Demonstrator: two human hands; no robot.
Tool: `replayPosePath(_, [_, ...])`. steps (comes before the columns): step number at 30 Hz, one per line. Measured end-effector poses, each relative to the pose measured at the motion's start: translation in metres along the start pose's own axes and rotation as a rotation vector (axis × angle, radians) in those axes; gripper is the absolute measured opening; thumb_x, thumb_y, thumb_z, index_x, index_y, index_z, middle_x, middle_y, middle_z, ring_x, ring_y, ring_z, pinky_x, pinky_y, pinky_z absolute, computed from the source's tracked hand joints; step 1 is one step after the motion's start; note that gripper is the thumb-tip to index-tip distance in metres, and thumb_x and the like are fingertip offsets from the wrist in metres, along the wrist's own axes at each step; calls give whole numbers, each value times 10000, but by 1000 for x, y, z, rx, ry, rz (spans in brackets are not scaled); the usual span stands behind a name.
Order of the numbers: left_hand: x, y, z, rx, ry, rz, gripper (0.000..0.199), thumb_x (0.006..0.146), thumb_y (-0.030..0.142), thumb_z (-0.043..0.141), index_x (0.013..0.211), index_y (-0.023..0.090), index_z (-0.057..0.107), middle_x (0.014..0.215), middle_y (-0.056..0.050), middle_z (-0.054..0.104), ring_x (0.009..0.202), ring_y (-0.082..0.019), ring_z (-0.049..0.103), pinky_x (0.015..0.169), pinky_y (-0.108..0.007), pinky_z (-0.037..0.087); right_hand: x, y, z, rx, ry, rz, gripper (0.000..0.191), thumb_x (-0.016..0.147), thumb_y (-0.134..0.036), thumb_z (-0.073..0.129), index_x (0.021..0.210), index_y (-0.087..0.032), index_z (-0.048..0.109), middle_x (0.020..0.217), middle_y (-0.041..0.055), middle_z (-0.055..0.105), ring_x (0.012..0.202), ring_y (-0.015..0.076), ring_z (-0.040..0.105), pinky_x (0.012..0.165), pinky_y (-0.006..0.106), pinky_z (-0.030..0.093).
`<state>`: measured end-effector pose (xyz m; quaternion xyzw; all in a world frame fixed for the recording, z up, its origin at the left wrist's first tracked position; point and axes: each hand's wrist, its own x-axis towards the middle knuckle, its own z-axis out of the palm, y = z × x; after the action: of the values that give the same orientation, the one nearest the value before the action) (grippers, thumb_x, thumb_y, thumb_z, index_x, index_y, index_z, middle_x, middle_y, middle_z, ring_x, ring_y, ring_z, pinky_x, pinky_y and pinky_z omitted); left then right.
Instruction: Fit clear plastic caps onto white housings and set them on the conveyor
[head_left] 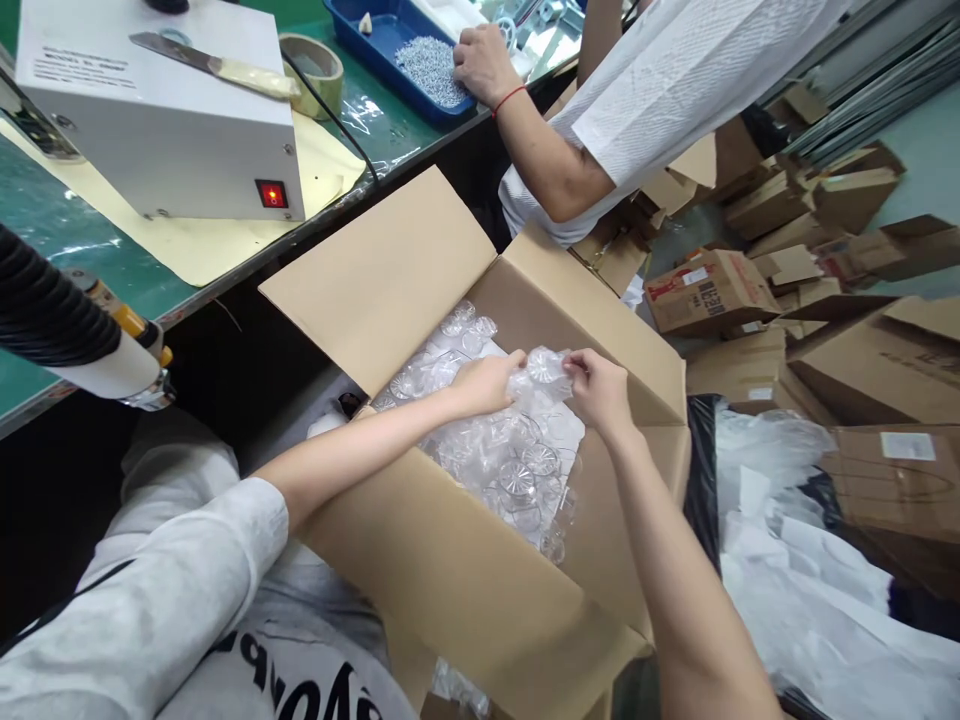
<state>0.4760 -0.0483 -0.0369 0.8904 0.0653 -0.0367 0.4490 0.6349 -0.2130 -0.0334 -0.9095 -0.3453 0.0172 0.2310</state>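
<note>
Clear wrapped piece (546, 368), one round patterned face showing, is being held between two hands over the contents of one cardboard carton (465, 560). The left hand (487, 384) is gripping the wrapping at one side, its fingertips partly hidden; the right hand (601, 392) is pinching the opposite side between thumb and fingers. Beneath, numerous clear round pieces (517, 478) are lying in the carton, overlapping too closely for an exact count. White sheeting (564, 432) is showing among them. The carton's flaps are standing spread beside one green bench (390, 140).

On the bench, one white machine (187, 150) is standing on yellow sheeting (225, 245), its one red switch (271, 194) glowing. One knife (180, 55) is lying on top; one tape roll (330, 88) is resting beside the machine. One blue tray (375, 50) is holding pale pellets (427, 70), uncountable at this size. One co-worker's hand (486, 65) is resting at the tray's end, one red cord (508, 100) circling the wrist. One black ribbed hose (52, 310) is extending at the left. Rightward, translucent plastic film (802, 580) is lying bunched, with several cardboard boxes (712, 292) overlapping beyond, preventing a full count.
</note>
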Motion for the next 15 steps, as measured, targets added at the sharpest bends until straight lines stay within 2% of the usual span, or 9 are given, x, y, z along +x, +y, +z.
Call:
replayPosePath(2, [2,3,0,-38,3,51,674,803,125,610,1458,226,488,1306,-105,688,1157,-277,666,948,-363,521,-13,-9,-20,23,-107,-90,114,776,-235,579,739,-239,687,776,55,734,731,233,665,763,358,544])
replayPosePath(4, [4,5,1,-70,-36,94,498,806,126,600,1296,200,641,1179,-95,739,1096,-272,689,914,-352,528,-17,-17,-28,93,-281,-166,106,787,-297,627,736,-244,703,714,31,705,635,198,627,688,333,539])
replayPosePath(6, [7,7,2,-90,-81,112,302,836,152,581,1103,149,721,1069,-104,758,1038,-264,702,882,-341,534,-10,-20,-22,223,-435,-163,172,794,-394,676,767,-231,724,705,29,696,593,182,616,631,322,542])
replayPosePath(8, [8,8,2,-99,-125,120,232,856,172,585,1036,128,725,1063,-103,757,1030,-241,699,882,-319,534,9,-18,-3,347,-422,-46,294,807,-494,678,859,-213,747,806,54,729,644,193,659,617,322,566])
replayPosePath(10, [7,10,1,-106,-198,129,174,842,177,628,979,134,726,1046,-74,762,1008,-211,700,874,-284,536,34,-14,27,391,-312,80,396,848,-538,637,1006,-194,753,1000,104,749,771,225,710,652,346,602])
replayPosePath(13, [3,10,0,-78,-301,82,83,798,189,691,852,131,716,928,-68,764,910,-223,714,817,-294,554,67,-11,80,333,-246,156,424,789,-443,746,1108,-164,752,1233,165,706,976,298,726,797,432,627])
replayPosePath(15, [1,8,0,-25,-284,-8,76,787,146,683,840,93,701,942,-144,747,967,-307,708,852,-384,555,81,-11,113,283,-247,177,470,666,-330,861,1092,-152,772,1320,181,674,1088,344,705,959,481,581])
